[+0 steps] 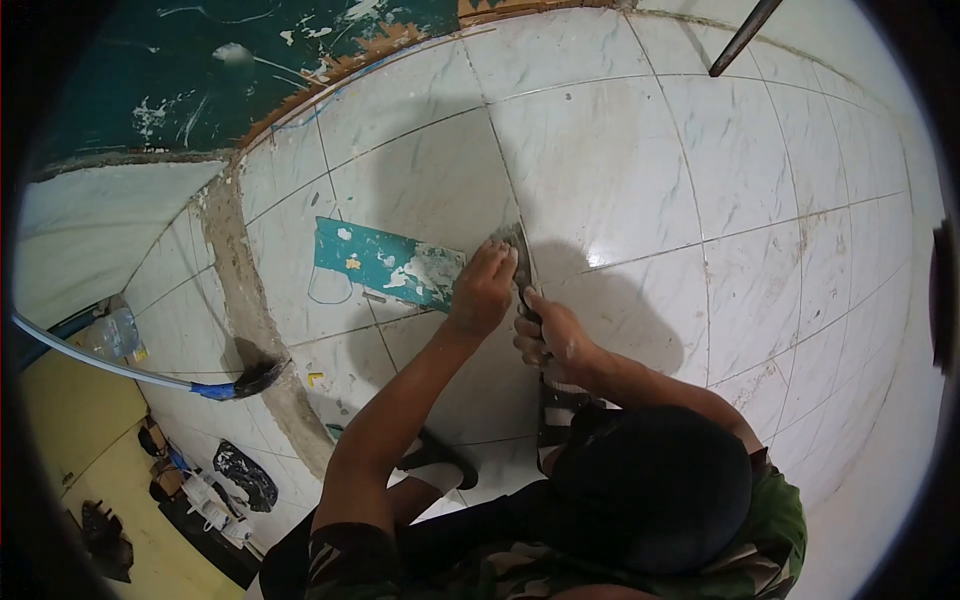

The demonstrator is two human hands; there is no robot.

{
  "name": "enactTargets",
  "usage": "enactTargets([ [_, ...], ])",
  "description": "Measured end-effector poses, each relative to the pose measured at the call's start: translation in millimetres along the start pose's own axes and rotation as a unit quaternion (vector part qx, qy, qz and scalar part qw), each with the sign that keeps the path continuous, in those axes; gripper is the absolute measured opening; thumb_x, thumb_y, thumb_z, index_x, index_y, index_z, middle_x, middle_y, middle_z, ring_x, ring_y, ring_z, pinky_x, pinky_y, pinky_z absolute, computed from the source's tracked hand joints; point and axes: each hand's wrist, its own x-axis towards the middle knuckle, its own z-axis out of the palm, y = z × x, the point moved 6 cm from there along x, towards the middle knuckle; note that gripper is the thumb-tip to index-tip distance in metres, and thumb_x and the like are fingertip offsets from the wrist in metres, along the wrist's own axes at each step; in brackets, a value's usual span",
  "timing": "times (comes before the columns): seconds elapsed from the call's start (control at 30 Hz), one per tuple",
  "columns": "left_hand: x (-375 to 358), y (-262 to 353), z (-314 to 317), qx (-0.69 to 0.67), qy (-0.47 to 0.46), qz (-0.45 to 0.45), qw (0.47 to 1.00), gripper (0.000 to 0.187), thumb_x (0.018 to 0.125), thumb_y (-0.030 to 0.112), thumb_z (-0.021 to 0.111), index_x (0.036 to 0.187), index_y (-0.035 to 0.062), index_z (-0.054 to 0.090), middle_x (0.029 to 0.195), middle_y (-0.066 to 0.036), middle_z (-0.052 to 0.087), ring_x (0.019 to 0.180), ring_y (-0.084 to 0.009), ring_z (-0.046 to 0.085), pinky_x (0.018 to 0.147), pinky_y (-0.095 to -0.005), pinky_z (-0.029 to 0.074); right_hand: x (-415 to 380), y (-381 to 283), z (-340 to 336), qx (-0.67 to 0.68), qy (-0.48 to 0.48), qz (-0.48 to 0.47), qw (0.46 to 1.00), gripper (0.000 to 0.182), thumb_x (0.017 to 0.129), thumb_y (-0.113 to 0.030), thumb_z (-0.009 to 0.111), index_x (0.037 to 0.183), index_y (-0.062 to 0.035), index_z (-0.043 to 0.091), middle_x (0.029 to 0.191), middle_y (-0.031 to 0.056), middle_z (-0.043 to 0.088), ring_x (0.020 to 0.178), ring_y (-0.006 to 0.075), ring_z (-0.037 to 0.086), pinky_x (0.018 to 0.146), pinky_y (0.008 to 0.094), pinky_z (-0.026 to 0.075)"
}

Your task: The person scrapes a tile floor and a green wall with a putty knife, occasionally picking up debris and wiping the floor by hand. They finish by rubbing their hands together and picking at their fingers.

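Observation:
My right hand is closed around the dark handle of a putty knife, whose grey blade points away from me over the tiled floor. The bent fingers of my left hand are pressed together against the side of the blade. Just left of that hand lies a flat teal board, smeared with white and grey putty. Its right end is partly covered by my left hand and wrist. Whether a smaller thing sits under the left fingers is hidden.
White marbled tiles spread around me. A rough cement strip runs along the left. Beyond it are a broom, a clear bottle and a black plastic bag. A dark pole stands at upper right.

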Motion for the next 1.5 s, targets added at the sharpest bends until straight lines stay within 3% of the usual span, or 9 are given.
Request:
enactTargets([
  [0.2,23,-12,7,-0.076,-0.056,-0.119,0.988,0.032,0.082,0.0,0.062,0.114,-0.0032,0.064,0.112,-0.019,0.065,0.112,-0.037,0.065,0.098,-0.0405,0.054,4,-12,18,0.046,0.021,-0.034,0.998,0.031,0.107,-0.04,0.044,0.086,-0.0176,0.04,0.061,-0.0035,0.033,0.049,0.0122,0.031,0.045,0.0302,0.024],
  [0.63,43,-5,18,-0.04,0.034,-0.042,0.998,0.022,0.086,0.003,0.064,0.108,0.0001,0.065,0.109,-0.014,0.066,0.104,-0.0323,0.068,0.085,-0.0383,0.059,7,-41,14,-0.001,0.046,-0.1,0.994,0.03,0.105,-0.036,0.045,0.086,-0.0125,0.045,0.06,-0.0015,0.037,0.045,0.0148,0.033,0.042,0.0337,0.025],
  [0.77,57,-12,24,-0.057,-0.022,-0.094,0.994,0.028,0.086,0.005,0.062,0.113,-0.0016,0.064,0.115,-0.019,0.066,0.11,-0.0349,0.066,0.091,-0.0394,0.057,17,-48,18,0.023,0.054,-0.104,0.993,0.033,0.108,-0.038,0.039,0.081,-0.0195,0.042,0.057,-0.0062,0.028,0.043,0.0105,0.025,0.042,0.032,0.024],
  [1.13,44,2,31,-0.079,-0.003,-0.115,0.99,0.033,0.086,0.004,0.063,0.118,-0.0038,0.062,0.118,-0.02,0.064,0.112,-0.0359,0.065,0.094,-0.041,0.055,-3,-45,-11,-0.186,0.153,-0.159,0.957,0.03,0.106,-0.035,0.047,0.087,-0.0113,0.051,0.058,-0.0021,0.039,0.043,0.0113,0.035,0.039,0.032,0.027],
  [1.23,28,9,34,-0.106,0.038,-0.088,0.99,0.053,0.098,0.045,0.051,0.119,-0.0025,0.063,0.118,-0.02,0.063,0.114,-0.0378,0.064,0.093,-0.043,0.055,9,-43,-41,-0.321,0.21,-0.181,0.906,0.041,0.105,-0.037,0.049,0.095,0.0022,0.057,0.066,0.0092,0.056,0.049,0.021,0.055,0.044,0.0392,0.042],
  [1.27,31,6,35,-0.109,0.041,-0.091,0.989,0.053,0.098,0.045,0.051,0.119,-0.0025,0.063,0.118,-0.02,0.063,0.114,-0.0378,0.064,0.093,-0.043,0.055,11,-45,-44,-0.324,0.213,-0.18,0.904,0.041,0.105,-0.037,0.049,0.095,0.0022,0.057,0.066,0.0092,0.056,0.049,0.021,0.055,0.044,0.0392,0.042],
  [1.33,36,2,37,-0.089,0.044,-0.08,0.992,0.036,0.084,0.0,0.062,0.12,-0.0028,0.062,0.116,-0.019,0.064,0.117,-0.0358,0.062,0.097,-0.0413,0.054,-2,-59,-26,-0.422,0.247,-0.219,0.844,0.045,0.105,-0.038,0.049,0.1,0.0059,0.059,0.068,0.0138,0.06,0.052,0.0241,0.058,0.049,0.0409,0.046],
  [1.47,25,12,35,-0.085,0.067,-0.099,0.989,0.034,0.084,0.0,0.063,0.118,-0.0023,0.063,0.115,-0.018,0.064,0.117,-0.0353,0.062,0.097,-0.041,0.054,15,-43,-50,-0.473,0.266,-0.262,0.798,0.046,0.105,-0.038,0.048,0.101,0.007,0.058,0.069,0.0159,0.06,0.053,0.0242,0.059,0.05,0.0405,0.046],
  [1.5,22,14,34,-0.075,0.083,-0.075,0.991,0.031,0.087,0.003,0.062,0.118,-0.0031,0.062,0.114,-0.018,0.064,0.111,-0.0351,0.064,0.093,-0.0414,0.055,12,-38,-47,-0.428,0.241,-0.244,0.836,0.04,0.105,-0.038,0.05,0.096,0.0003,0.055,0.065,0.0088,0.054,0.049,0.0179,0.05,0.044,0.036,0.039],
])
